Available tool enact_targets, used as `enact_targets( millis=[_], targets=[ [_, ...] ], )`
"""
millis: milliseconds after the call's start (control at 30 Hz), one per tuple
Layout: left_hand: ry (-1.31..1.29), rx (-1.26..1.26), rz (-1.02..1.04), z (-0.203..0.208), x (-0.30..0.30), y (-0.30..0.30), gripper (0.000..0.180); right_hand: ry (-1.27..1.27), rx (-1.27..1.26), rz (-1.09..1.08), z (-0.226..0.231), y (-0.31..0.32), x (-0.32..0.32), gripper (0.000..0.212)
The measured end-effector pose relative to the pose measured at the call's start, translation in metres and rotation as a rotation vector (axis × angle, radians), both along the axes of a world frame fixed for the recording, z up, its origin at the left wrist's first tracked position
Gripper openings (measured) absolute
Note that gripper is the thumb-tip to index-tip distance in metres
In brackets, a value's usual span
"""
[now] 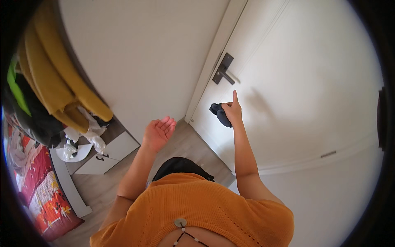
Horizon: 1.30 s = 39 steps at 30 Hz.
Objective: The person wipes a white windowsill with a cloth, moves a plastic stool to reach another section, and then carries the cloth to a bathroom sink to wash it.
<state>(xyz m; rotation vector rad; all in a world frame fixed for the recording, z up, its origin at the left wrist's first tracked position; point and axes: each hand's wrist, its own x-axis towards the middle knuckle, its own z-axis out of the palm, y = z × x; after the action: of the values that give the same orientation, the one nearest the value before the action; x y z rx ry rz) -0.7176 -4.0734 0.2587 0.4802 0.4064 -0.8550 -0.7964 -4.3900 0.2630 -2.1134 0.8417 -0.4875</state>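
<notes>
My right hand point(233, 113) is raised in front of a white door point(304, 90). Its index finger points up toward the dark lever handle point(225, 74), apart from it. The other fingers and thumb close on a small bundle of dark cloth point(222, 118), which looks like rolled socks. My left hand point(158, 134) is held up on the left, palm turned up and fingers lightly curled, with nothing in it. The door sits closed against its white frame point(205, 70).
At the left, mustard-yellow clothing point(53, 78) hangs above a low white cabinet point(113, 152) with plastic bags point(94, 133) on it. A bed with a red patterned cover point(49, 197) stands lower left. Grey wood-look flooring point(101, 189) lies below.
</notes>
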Motion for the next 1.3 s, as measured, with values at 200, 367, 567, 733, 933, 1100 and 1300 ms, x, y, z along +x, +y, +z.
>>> enact_targets(
  millis=[200,367,567,733,933,1100,1300],
  targets=[
    [0.099,0.07,0.134,-0.001,0.026,-0.07,0.035,0.331,-0.21,0.026,-0.015,-0.083,0.079,0.093],
    [0.095,0.118,0.169,-0.007,0.037,-0.1,0.029,0.304,-0.249,-0.049,-0.04,-0.082,0.108,0.087],
    [0.167,0.146,0.19,-0.006,0.04,-0.131,0.033,0.203,-0.211,-0.17,-0.092,-0.089,0.127,0.087],
    [0.14,0.077,0.132,-0.002,0.029,-0.133,0.033,-0.011,-0.224,-0.161,-0.103,-0.082,0.134,0.087],
    [0.104,0.037,0.094,0.02,0.02,-0.133,0.034,0.029,0.023,-0.169,-0.064,-0.074,0.117,0.081],
    [0.088,0.118,0.14,0.038,0.008,-0.109,0.036,-0.011,0.005,-0.16,-0.076,-0.076,0.121,0.074],
    [0.07,0.078,0.252,0.043,-0.003,-0.071,0.036,-0.025,0.0,-0.11,-0.044,-0.058,0.098,0.067]
  ],
)
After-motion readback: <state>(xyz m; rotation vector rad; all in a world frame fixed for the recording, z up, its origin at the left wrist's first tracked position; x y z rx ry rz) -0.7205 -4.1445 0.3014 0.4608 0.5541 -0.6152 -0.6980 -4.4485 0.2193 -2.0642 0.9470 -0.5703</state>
